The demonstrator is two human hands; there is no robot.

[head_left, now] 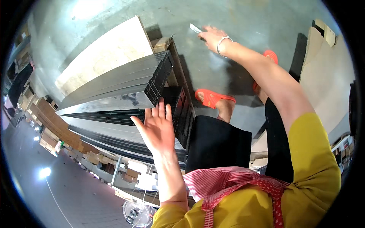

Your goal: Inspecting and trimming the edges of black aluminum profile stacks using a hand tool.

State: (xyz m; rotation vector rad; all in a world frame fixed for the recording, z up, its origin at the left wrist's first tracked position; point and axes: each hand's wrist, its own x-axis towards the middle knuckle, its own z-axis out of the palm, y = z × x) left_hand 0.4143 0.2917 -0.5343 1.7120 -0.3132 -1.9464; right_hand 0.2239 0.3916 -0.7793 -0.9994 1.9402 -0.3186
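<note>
My left hand (157, 125) is open, fingers spread and palm showing. Its fingertips are at the near end of a stack of long dark metal profiles (114, 100); whether they touch it I cannot tell. My right hand (213, 38), with a bracelet (220, 46) at the wrist, reaches out over the floor. Between its fingers sticks out a small flat whitish strip (195, 28), its kind unclear; the rest is hidden in the hand. Rows of small holes mark the dark end faces of the profiles.
A pale board (108, 51) lies beyond the stack, beside a wooden support (161, 44). Cardboard sheets (327, 76) stand at the right. My feet wear orange slippers (213, 98) on the grey floor (235, 19). A fan (137, 213) appears at the lower edge.
</note>
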